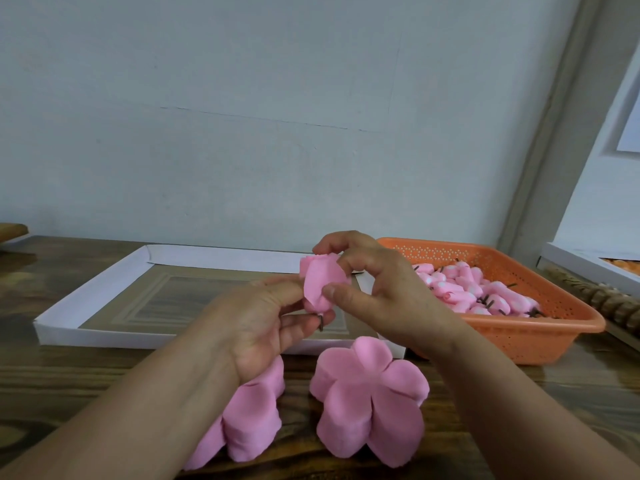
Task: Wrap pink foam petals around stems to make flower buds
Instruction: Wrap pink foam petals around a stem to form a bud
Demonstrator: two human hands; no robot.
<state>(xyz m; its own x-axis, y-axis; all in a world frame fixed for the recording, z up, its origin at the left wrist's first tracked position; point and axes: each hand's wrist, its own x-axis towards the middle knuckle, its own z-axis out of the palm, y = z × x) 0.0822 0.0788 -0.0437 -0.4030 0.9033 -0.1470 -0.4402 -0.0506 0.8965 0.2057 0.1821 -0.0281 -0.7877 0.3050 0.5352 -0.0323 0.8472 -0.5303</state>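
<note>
Pinching an upright pink bud, stem end down, both hands' grip

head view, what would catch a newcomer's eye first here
First, the pink foam bud at centre, pinched between the left hand and right hand above the wooden table. Next, two stacks of flower-shaped pink petals lie just below the hands. At right, an orange basket holds many finished buds.

left hand: bare, no sleeve | right hand: bare, no sleeve
</note>
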